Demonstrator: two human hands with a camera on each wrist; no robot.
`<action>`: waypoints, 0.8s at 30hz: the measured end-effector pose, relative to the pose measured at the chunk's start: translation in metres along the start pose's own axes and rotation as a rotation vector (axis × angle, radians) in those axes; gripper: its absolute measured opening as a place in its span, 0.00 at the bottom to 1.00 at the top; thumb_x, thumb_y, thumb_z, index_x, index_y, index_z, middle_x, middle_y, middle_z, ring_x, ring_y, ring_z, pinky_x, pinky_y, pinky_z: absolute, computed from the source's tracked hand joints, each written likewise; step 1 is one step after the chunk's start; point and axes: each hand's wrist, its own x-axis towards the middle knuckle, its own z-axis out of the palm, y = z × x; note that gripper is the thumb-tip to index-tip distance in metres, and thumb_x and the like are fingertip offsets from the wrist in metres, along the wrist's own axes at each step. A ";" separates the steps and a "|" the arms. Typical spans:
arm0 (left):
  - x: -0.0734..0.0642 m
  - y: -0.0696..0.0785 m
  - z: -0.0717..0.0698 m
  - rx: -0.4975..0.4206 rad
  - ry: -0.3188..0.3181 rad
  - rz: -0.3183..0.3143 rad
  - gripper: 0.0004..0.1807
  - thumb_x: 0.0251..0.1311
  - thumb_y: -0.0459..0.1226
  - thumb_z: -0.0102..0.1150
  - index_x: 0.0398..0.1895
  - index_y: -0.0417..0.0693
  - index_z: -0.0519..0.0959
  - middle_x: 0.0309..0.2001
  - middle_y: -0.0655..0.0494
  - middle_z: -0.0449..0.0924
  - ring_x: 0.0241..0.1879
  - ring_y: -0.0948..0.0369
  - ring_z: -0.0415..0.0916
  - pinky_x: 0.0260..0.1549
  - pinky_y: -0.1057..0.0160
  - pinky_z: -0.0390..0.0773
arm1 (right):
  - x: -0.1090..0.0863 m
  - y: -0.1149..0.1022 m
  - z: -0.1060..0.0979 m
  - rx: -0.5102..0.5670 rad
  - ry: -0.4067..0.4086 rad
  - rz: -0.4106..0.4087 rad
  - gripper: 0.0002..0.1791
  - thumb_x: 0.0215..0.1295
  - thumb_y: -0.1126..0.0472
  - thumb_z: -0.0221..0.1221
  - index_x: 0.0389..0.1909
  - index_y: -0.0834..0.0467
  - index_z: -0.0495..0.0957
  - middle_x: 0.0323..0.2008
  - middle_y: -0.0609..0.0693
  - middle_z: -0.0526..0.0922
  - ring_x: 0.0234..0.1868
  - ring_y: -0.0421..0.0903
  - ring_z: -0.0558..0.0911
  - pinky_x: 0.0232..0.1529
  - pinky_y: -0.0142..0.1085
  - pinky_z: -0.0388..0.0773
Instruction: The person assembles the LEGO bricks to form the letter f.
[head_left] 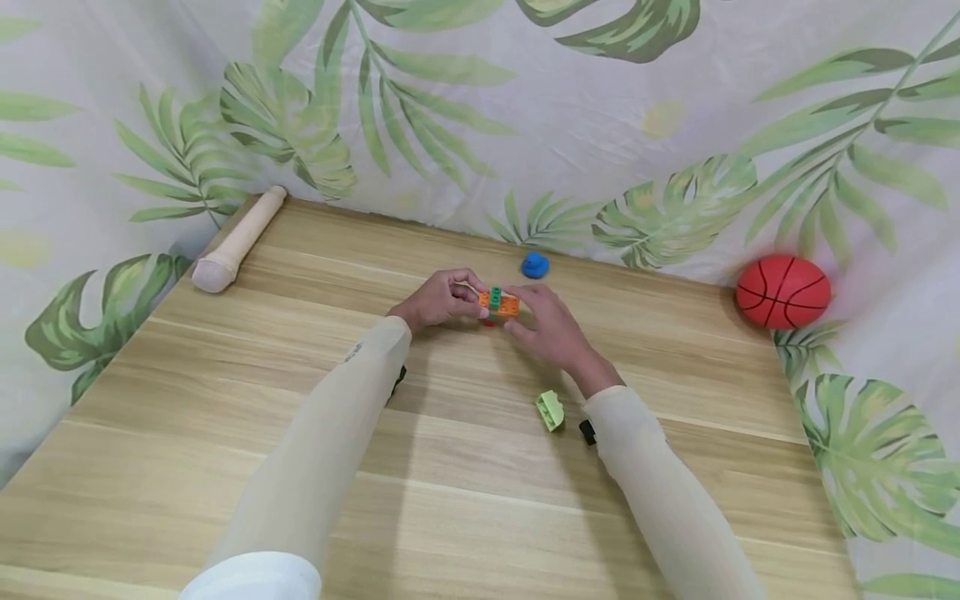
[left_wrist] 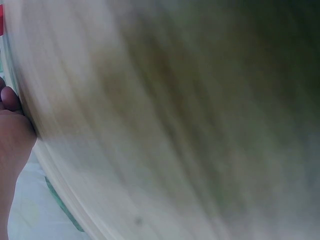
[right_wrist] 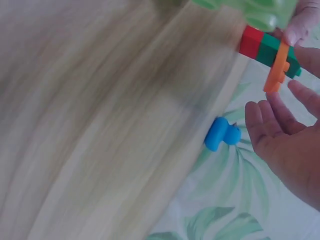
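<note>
In the head view, my left hand (head_left: pixel 448 300) pinches a small stack of toy building bricks above the middle of the table. The stack has an orange brick plate (head_left: pixel 510 306), a green brick (right_wrist: pixel 270 49) passing through its middle and a red brick (right_wrist: pixel 251 42) at the lower end. My right hand (head_left: pixel 551 327) is at the stack's right side, fingers spread and fairly straight, with fingertips right at the orange plate's end. Near my right forearm lies a light green brick (head_left: pixel 550 410). A blue duck-like toy piece (head_left: pixel 535 265) sits beyond the hands.
A microphone-shaped object (head_left: pixel 243 237) lies at the table's far left corner. A red basketball (head_left: pixel 783 292) rests at the right edge. Leaf-patterned cloth (head_left: pixel 450 125) hangs behind the wooden table (head_left: pixel 465 500). Black wrist-camera parts (head_left: pixel 588 432) show beside the sleeves.
</note>
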 end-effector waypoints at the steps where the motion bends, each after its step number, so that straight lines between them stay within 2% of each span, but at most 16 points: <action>1: 0.000 0.000 0.000 -0.004 0.000 0.001 0.19 0.64 0.31 0.75 0.55 0.42 0.81 0.33 0.62 0.86 0.35 0.65 0.80 0.37 0.67 0.78 | -0.004 0.001 -0.002 0.005 0.001 0.006 0.32 0.78 0.58 0.65 0.79 0.56 0.70 0.74 0.61 0.72 0.75 0.61 0.72 0.75 0.60 0.71; 5: 0.001 -0.001 -0.001 -0.012 -0.007 0.009 0.19 0.63 0.31 0.75 0.55 0.40 0.81 0.32 0.63 0.85 0.37 0.66 0.80 0.39 0.67 0.79 | -0.025 0.004 -0.012 0.020 0.006 0.018 0.29 0.79 0.56 0.63 0.76 0.58 0.73 0.70 0.61 0.73 0.71 0.62 0.75 0.68 0.59 0.77; 9: 0.001 -0.001 -0.002 -0.015 -0.016 0.018 0.19 0.63 0.30 0.75 0.55 0.39 0.80 0.31 0.64 0.84 0.37 0.66 0.80 0.41 0.67 0.80 | -0.045 0.010 -0.021 0.046 -0.026 0.008 0.24 0.80 0.56 0.62 0.70 0.63 0.77 0.62 0.61 0.80 0.62 0.60 0.81 0.61 0.56 0.82; 13: 0.003 -0.003 -0.003 -0.015 -0.015 0.021 0.19 0.63 0.30 0.75 0.56 0.38 0.80 0.32 0.64 0.85 0.37 0.66 0.80 0.41 0.67 0.81 | -0.061 0.017 -0.024 0.078 -0.141 -0.025 0.22 0.81 0.57 0.61 0.66 0.66 0.78 0.55 0.60 0.86 0.55 0.55 0.85 0.58 0.52 0.83; 18: 0.004 -0.004 -0.004 -0.009 -0.007 0.029 0.19 0.63 0.29 0.75 0.55 0.37 0.80 0.32 0.64 0.85 0.38 0.67 0.80 0.41 0.68 0.81 | -0.074 0.021 -0.019 0.074 -0.304 -0.033 0.23 0.82 0.53 0.59 0.67 0.64 0.78 0.55 0.56 0.86 0.56 0.51 0.85 0.60 0.50 0.83; 24: 0.003 -0.003 -0.001 -0.021 -0.025 0.039 0.20 0.63 0.29 0.74 0.57 0.37 0.80 0.31 0.63 0.85 0.37 0.66 0.81 0.42 0.67 0.81 | -0.082 0.019 -0.017 0.051 -0.355 -0.013 0.23 0.81 0.51 0.60 0.66 0.62 0.78 0.56 0.56 0.87 0.57 0.52 0.85 0.60 0.51 0.82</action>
